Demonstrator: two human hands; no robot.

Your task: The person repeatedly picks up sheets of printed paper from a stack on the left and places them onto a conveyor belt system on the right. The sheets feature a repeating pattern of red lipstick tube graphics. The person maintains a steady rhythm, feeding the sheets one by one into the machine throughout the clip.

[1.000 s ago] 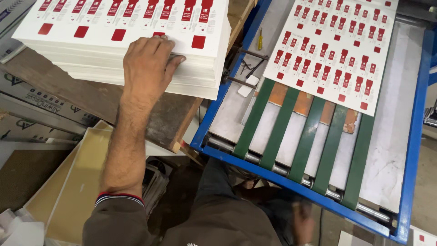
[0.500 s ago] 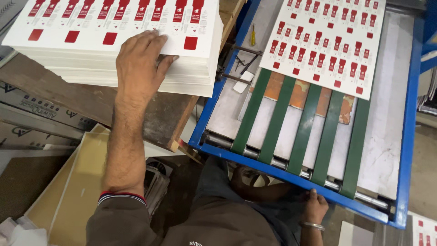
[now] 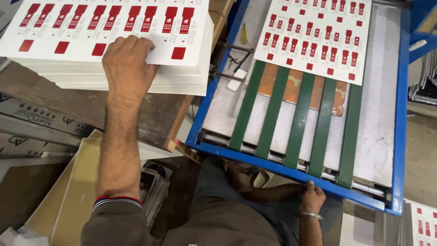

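Seen from my head camera: my left hand (image 3: 127, 61) lies flat, fingers together, pressing on the near edge of the stack of white sheets (image 3: 136, 77) printed with red labels, on a wooden board (image 3: 150, 114). My right hand (image 3: 312, 197) curls its fingers onto the blue feeder frame (image 3: 291, 171) at its near edge. One printed sheet (image 3: 318, 36) lies on the green belts (image 3: 298, 118).

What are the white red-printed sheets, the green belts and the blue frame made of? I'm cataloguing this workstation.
Stack of white red-printed sheets: likely thin card, matte; layered edges show.
Green flat belts: probably rubber or fabric, dull, running over rollers.
Blue frame: seemingly painted metal, with rigid straight edges.
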